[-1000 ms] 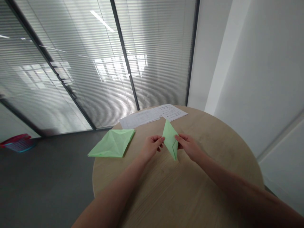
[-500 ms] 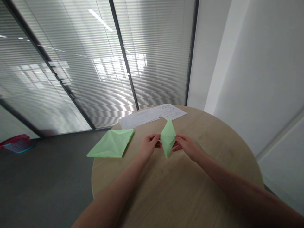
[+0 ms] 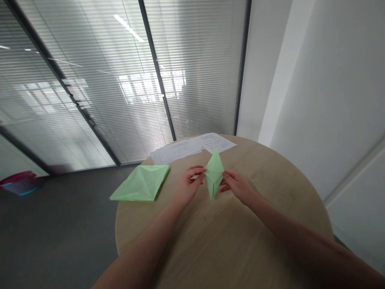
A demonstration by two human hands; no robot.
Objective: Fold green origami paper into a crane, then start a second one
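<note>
A diamond-shaped piece of folded green paper (image 3: 214,172) is held up over the round wooden table, its long points at top and bottom. A slit runs down the middle of its lower half. My right hand (image 3: 236,184) pinches the paper's right corner between thumb and fingers, with the other fingers curled behind. At the left corner, my left hand (image 3: 191,182) has its thumb and fingertips at the edge, with a gap showing between thumb and forefinger. Farther left lies a larger creased sheet of green paper (image 3: 141,184), partly over the table's edge.
Printed white sheets (image 3: 180,149) lie at the far side of the wooden table (image 3: 210,249). A red and blue basket (image 3: 21,182) stands on the floor at far left. Glass panels with blinds (image 3: 204,80) rise behind, and a white wall (image 3: 339,92) is on the right.
My left thumb has slid off the paper's face to its left edge, and the left fingers have spread and straightened. The right hand keeps its pinch; the paper has barely shifted.
</note>
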